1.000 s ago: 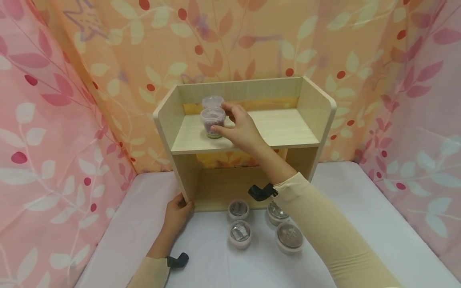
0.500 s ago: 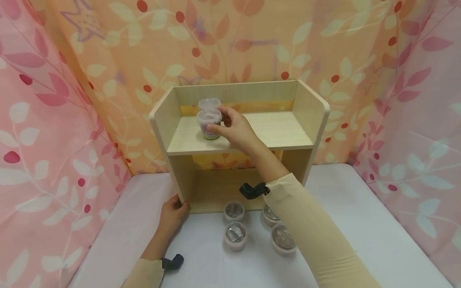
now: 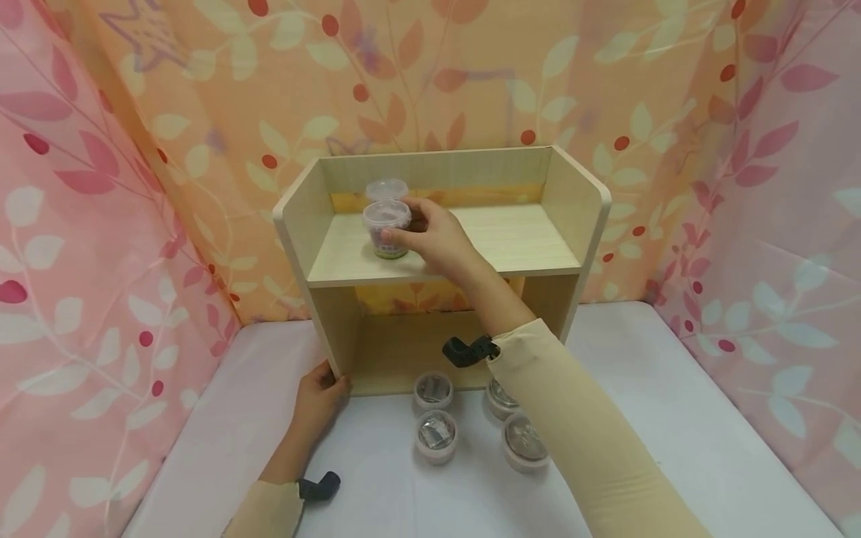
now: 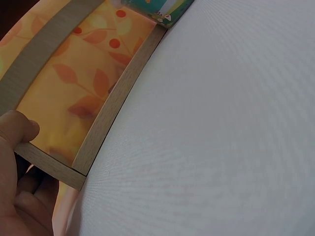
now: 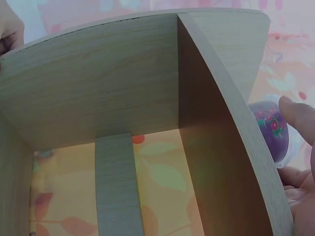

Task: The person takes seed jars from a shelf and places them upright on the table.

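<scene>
A two-tier pale wooden shelf (image 3: 518, 235) stands on the white table. On its upper board, toward the left, my right hand (image 3: 440, 239) holds a small clear-lidded plastic tub (image 3: 388, 230) between thumb and fingers. The tub's purple side with a flower print shows in the right wrist view (image 5: 270, 128). Directly behind it is another clear-lidded tub (image 3: 386, 188), mostly hidden. Down at the shelf's lower left corner, my left hand (image 3: 318, 397) grips the side panel (image 4: 51, 167), thumb inside and fingers outside.
Several round tubs with clear lids stand on the table before the shelf, among them a left front tub (image 3: 436, 437) and a right front tub (image 3: 525, 442). My right sleeve (image 3: 585, 426) partly covers the right ones. Patterned cloth (image 3: 430, 75) hangs behind and at both sides.
The head view has shifted slightly, moving the whole scene a little left in the picture. Both hands keep their holds, and the tub stays at the same spot over the upper board.
</scene>
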Demonstrator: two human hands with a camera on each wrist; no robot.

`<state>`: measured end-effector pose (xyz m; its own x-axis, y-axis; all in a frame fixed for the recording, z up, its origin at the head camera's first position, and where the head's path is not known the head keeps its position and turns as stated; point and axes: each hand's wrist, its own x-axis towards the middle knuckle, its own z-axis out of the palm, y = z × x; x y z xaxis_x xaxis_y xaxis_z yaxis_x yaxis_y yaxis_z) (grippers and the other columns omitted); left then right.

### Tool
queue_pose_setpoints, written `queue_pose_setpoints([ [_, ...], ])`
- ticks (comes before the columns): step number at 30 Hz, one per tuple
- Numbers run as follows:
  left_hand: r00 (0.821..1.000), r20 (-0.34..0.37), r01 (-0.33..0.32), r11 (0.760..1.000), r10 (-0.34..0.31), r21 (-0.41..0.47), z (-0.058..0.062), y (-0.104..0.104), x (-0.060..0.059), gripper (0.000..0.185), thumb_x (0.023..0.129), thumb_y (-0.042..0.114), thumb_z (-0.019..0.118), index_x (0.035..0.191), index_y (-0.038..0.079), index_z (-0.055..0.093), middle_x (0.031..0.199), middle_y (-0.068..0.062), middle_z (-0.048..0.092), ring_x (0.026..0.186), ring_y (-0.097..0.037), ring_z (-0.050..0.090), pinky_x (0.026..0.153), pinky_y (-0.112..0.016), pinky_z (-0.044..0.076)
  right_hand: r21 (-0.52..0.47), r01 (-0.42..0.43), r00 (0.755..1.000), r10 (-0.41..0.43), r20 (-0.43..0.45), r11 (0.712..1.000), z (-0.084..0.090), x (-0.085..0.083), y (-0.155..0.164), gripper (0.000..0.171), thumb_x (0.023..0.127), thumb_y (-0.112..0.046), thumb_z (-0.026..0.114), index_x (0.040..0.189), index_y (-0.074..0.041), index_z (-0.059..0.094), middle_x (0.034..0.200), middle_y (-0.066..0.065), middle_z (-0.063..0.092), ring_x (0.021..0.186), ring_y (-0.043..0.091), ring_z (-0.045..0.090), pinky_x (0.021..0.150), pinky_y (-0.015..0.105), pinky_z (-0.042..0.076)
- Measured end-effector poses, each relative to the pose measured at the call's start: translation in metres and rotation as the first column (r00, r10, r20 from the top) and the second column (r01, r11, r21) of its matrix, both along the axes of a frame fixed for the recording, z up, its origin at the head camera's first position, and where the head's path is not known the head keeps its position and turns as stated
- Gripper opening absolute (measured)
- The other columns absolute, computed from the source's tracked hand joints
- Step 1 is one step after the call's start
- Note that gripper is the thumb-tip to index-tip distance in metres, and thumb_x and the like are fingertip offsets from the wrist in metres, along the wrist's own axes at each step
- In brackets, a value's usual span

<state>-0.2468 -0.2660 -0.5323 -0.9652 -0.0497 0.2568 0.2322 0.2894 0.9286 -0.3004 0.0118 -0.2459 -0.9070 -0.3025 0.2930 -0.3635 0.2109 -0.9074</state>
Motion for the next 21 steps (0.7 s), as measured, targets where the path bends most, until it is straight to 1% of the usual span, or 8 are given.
queue_pose_setpoints([
  [3, 1.000, 0.025, 0.005, 1.000, -0.005, -0.010, 0.016, 0.004, 0.010, 0.049, 0.092, 0.001, 0.069, 0.139, -0.009, 0.057, 0.131, -0.027, 0.065, 0.118, -0.034, 0.063, 0.084, -0.013, 0.050, -0.010, 0.006, 1.000, -0.006, -0.006, 1.000, -0.001, 0.003, 0.000, 0.074, 0.086, -0.035, 0.084, 0.149, -0.013, 0.050, 0.135, 0.000, 0.063, 0.122, 0.013, 0.062, 0.106, 0.034, 0.049],
  [6, 0.999, 0.049, 0.008, 1.000, -0.008, -0.005, 0.029, 0.010, 0.017, 0.048, 0.093, -0.002, 0.067, 0.138, -0.011, 0.056, 0.132, -0.029, 0.064, 0.120, -0.033, 0.062, 0.084, -0.012, 0.050, -0.041, 0.004, 1.000, -0.004, -0.016, 0.999, -0.002, 0.007, 0.002, 0.073, 0.086, -0.035, 0.084, 0.147, -0.013, 0.051, 0.134, 0.000, 0.063, 0.120, 0.014, 0.062, 0.105, 0.034, 0.050],
  [7, 0.999, 0.049, 0.011, 1.000, -0.011, 0.004, 0.026, 0.011, 0.015, 0.048, 0.093, -0.002, 0.067, 0.139, -0.011, 0.056, 0.133, -0.029, 0.064, 0.120, -0.033, 0.062, 0.085, -0.013, 0.050, -0.059, 0.001, 1.000, -0.002, -0.018, 0.998, -0.002, 0.009, 0.004, 0.072, 0.086, -0.034, 0.084, 0.147, -0.012, 0.051, 0.134, 0.000, 0.063, 0.120, 0.014, 0.062, 0.104, 0.034, 0.050],
  [10, 0.998, 0.054, 0.025, 0.999, -0.027, 0.034, 0.011, 0.012, 0.006, 0.049, 0.093, -0.002, 0.067, 0.140, -0.011, 0.055, 0.134, -0.028, 0.063, 0.120, -0.032, 0.062, 0.086, -0.013, 0.050, -0.121, -0.023, 0.999, 0.020, -0.025, 0.992, -0.004, 0.019, 0.010, 0.066, 0.088, -0.026, 0.083, 0.144, -0.009, 0.053, 0.133, 0.004, 0.063, 0.119, 0.018, 0.063, 0.103, 0.035, 0.051],
  [13, 0.998, 0.054, 0.023, 0.999, -0.025, 0.039, -0.004, 0.012, 0.000, 0.050, 0.093, -0.001, 0.068, 0.141, -0.009, 0.055, 0.134, -0.028, 0.063, 0.120, -0.032, 0.062, 0.086, -0.012, 0.050, -0.168, -0.066, 0.998, 0.061, -0.029, 0.984, -0.008, 0.035, 0.013, 0.060, 0.090, -0.017, 0.080, 0.143, -0.007, 0.054, 0.133, 0.008, 0.063, 0.119, 0.022, 0.063, 0.102, 0.037, 0.052],
  [14, 0.999, 0.050, 0.017, 0.999, -0.019, 0.036, -0.006, 0.011, -0.001, 0.049, 0.093, -0.001, 0.069, 0.140, -0.008, 0.056, 0.133, -0.027, 0.064, 0.120, -0.032, 0.062, 0.086, -0.012, 0.050, -0.182, -0.081, 0.997, 0.076, -0.032, 0.980, -0.010, 0.041, 0.012, 0.059, 0.090, -0.014, 0.080, 0.143, -0.006, 0.054, 0.133, 0.009, 0.063, 0.119, 0.023, 0.064, 0.102, 0.038, 0.053],
  [17, 1.000, 0.017, 0.001, 0.999, -0.002, 0.033, -0.009, 0.009, -0.003, 0.048, 0.092, 0.000, 0.070, 0.139, -0.007, 0.058, 0.131, -0.026, 0.066, 0.118, -0.032, 0.064, 0.085, -0.013, 0.051, -0.217, -0.103, 0.994, 0.096, -0.043, 0.971, -0.016, 0.058, 0.009, 0.059, 0.089, -0.011, 0.079, 0.142, -0.006, 0.053, 0.132, 0.009, 0.062, 0.119, 0.024, 0.064, 0.102, 0.037, 0.053],
  [21, 1.000, -0.010, 0.013, 0.999, -0.012, 0.047, -0.008, 0.008, -0.006, 0.048, 0.092, 0.001, 0.070, 0.138, -0.006, 0.059, 0.130, -0.026, 0.067, 0.117, -0.032, 0.065, 0.085, -0.015, 0.052, -0.259, -0.111, 0.993, 0.100, -0.057, 0.959, -0.026, 0.077, 0.003, 0.061, 0.088, -0.008, 0.080, 0.142, -0.005, 0.052, 0.130, 0.009, 0.062, 0.117, 0.024, 0.064, 0.102, 0.034, 0.053],
])
